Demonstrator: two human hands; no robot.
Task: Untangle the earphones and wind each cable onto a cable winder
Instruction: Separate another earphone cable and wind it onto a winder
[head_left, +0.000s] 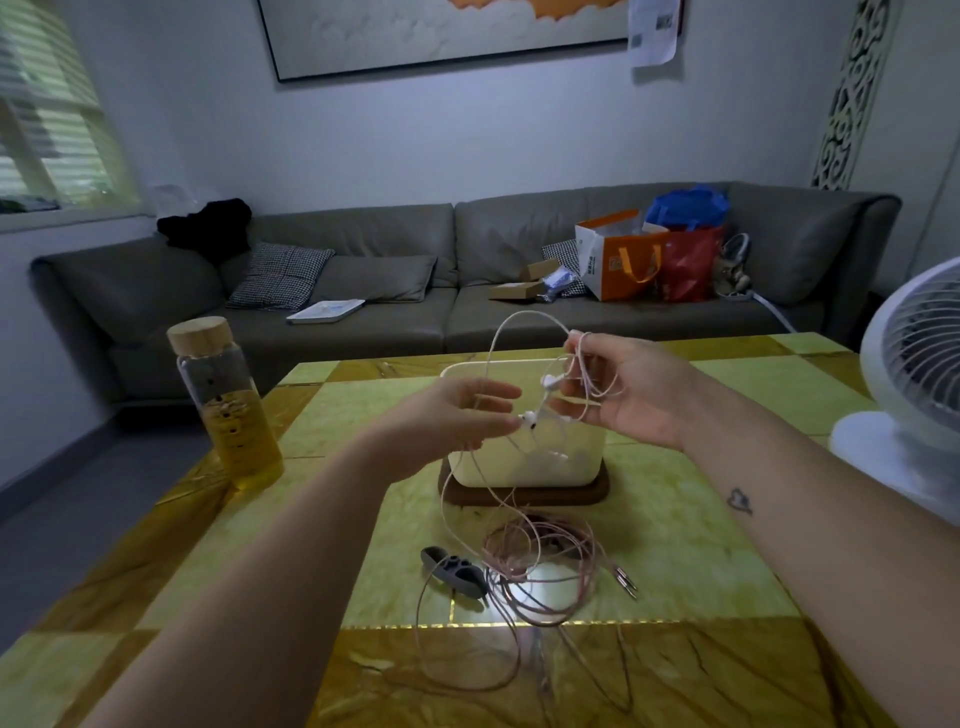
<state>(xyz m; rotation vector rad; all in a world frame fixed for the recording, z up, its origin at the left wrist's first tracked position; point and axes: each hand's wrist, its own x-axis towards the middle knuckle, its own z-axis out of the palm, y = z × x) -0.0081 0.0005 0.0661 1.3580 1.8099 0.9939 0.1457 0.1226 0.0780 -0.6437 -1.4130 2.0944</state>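
Pink earphone cables (540, 577) lie in a tangled heap on the table, their plugs (626, 582) at the right of the heap. A strand rises from the heap to both raised hands. My left hand (452, 421) pinches a white earbud (529, 417) at its fingertips. My right hand (628, 389) holds a loop of cable between thumb and fingers, with a second earbud (549, 382) hanging beside it. A dark grey cable winder (453, 571) lies on the table left of the heap.
A cream box (524, 467) on a dark wooden base stands behind the heap. A glass bottle (226, 400) of yellow liquid stands at the left, a white fan (914, 384) at the right edge. A grey sofa with bags lies beyond the yellow-tiled table (332, 519).
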